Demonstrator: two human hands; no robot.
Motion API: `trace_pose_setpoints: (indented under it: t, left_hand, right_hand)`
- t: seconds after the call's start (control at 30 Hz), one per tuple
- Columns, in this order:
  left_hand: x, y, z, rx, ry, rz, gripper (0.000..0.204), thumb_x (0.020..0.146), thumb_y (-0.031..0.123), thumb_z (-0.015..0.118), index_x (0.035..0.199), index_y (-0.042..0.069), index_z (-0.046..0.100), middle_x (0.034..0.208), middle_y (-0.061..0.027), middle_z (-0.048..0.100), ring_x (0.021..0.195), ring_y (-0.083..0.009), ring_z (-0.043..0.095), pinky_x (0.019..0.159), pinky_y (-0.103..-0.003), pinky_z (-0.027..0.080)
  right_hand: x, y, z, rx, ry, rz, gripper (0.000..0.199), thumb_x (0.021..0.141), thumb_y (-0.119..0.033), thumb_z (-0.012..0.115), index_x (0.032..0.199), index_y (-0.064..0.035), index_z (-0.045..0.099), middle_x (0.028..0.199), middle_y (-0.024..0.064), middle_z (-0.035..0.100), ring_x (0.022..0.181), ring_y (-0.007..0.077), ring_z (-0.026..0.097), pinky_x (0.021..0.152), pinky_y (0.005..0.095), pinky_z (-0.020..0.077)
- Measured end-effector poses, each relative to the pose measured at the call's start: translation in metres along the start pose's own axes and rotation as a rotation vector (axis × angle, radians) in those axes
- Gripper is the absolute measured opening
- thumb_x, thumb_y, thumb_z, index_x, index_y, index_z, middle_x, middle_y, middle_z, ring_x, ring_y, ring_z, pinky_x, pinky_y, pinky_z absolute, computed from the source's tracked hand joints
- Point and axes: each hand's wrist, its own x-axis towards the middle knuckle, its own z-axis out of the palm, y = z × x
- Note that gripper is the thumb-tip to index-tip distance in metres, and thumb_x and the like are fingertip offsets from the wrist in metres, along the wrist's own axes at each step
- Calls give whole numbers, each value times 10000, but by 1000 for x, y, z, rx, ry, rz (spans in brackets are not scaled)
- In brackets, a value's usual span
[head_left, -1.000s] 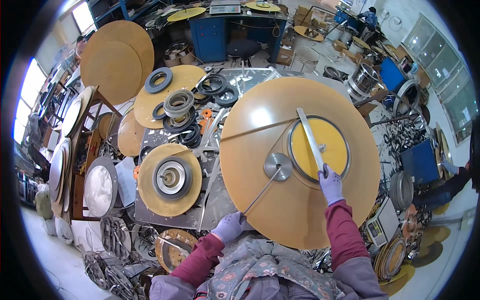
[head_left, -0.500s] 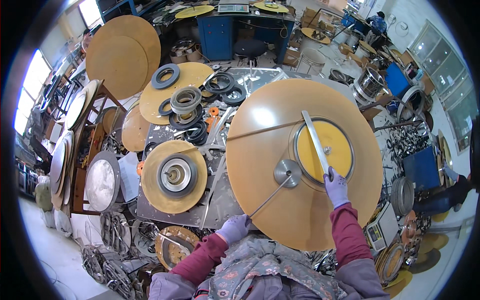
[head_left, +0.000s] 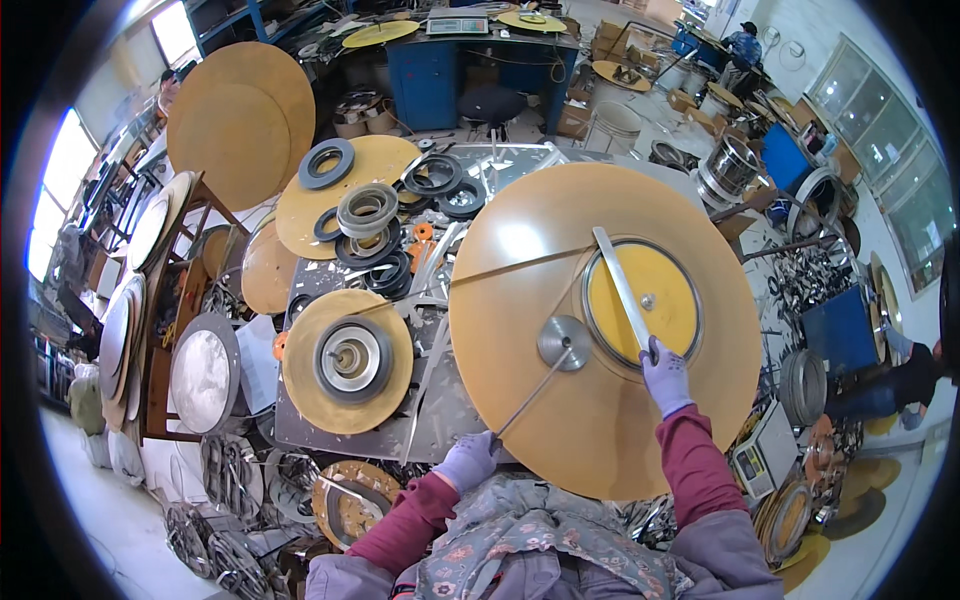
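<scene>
A large tan disc [head_left: 515, 215] faces me, with a yellow round centre [head_left: 672, 275] ringed by a wound metal band. My right hand [head_left: 665, 378], in a pale purple glove, is closed around the lower end of a flat metal bar [head_left: 620, 285], which lies slanted across the ring. My left hand [head_left: 467, 461], gloved too, grips the lower end of a thin rod [head_left: 528, 405]. At the rod's upper end a small grey metal wheel [head_left: 563, 343] sits just left of the ring. A dark narrow strip [head_left: 515, 262] runs from the ring leftward toward a smaller tan disc [head_left: 300, 350] bearing a coil.
Rings and coils [head_left: 368, 210] lie on the grey table [head_left: 440, 425] among metal scraps. More large discs [head_left: 240, 120] stand at the left. A scale [head_left: 762, 462] and wire heaps lie at the right. Another person's arm [head_left: 905, 380] shows at the far right; someone sits farther back.
The view has shifted slightly, so the discs and table appear a little further left. Both hands keep their grips, and the bar and the rod stay against the disc.
</scene>
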Motion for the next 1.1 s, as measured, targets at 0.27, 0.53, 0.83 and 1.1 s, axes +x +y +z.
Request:
trace_pose_setpoints:
  t: [0.27,0.53,0.83,1.1]
  left_hand:
    - [1,-11,17,-47,13,-8,237,905,218,499,945,0,584,878,-248,637,835,-413,615,750,-499,479]
    - [-1,-11,27,-34,-14,-4,231,903,221,506,968,7,567,859,-233,633,823,-423,603,730,-493,470]
    - [-2,-13,27,-31,8,70,257,881,215,509,1044,36,596,1001,-240,626,940,-398,601,815,-480,473]
    - [4,-13,24,-33,8,55,266,870,196,514,1014,-10,604,941,-250,640,914,-404,613,823,-477,475]
  right_hand:
    - [-2,0,2,-34,-11,-23,446,872,-306,578,1218,-25,556,1046,218,639,982,339,611,870,423,466]
    - [-40,-50,-14,130,-185,-209,432,849,-236,605,1218,-21,533,906,204,655,829,321,641,712,427,502]
    - [-127,-161,-14,-112,-551,-881,430,923,-332,513,1323,-180,472,846,176,592,679,328,629,582,404,520]
    - [-112,-166,-17,-105,-508,-924,452,924,-316,500,1348,-175,433,858,169,599,678,321,631,589,409,520]
